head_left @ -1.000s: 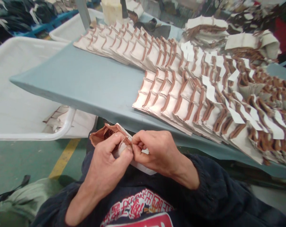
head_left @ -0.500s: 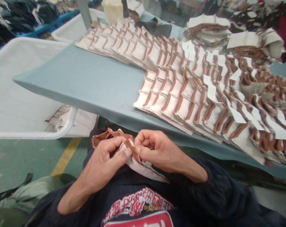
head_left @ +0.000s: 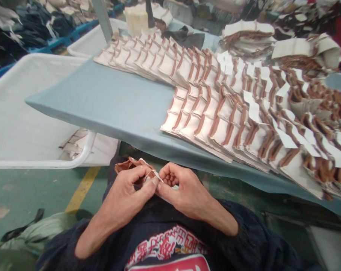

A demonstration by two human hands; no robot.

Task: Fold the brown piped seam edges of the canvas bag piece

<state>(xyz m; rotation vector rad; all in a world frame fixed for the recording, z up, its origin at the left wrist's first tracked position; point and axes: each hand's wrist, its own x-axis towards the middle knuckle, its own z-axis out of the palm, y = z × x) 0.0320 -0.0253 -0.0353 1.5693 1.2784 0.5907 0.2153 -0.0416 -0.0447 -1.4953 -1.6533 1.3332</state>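
Over my lap, both hands pinch a brown and off-white fabric piece (head_left: 133,163) with sewn edges. My left hand (head_left: 131,190) is closed on it between thumb and forefinger, and its brown folds stick out beyond the knuckles. Close against the left thumb, my right hand (head_left: 184,188) is also closed on the piece, fingers curled in. Most of the fabric lies hidden behind the hands. Ahead, on the blue-grey table (head_left: 102,98), overlapping rows of similar off-white pieces with brown edges (head_left: 204,113) are laid out.
White paper strips (head_left: 252,107) lie across the rows. Folded fabric bundles (head_left: 246,32) are stacked at the back right. A white plastic bin (head_left: 40,113) stands left of the table with a few pieces inside. A green bag (head_left: 37,231) rests on the floor at lower left.
The hands have come closer together, and the pale flap that hung below the right hand is now mostly out of sight. The view has shifted slightly.
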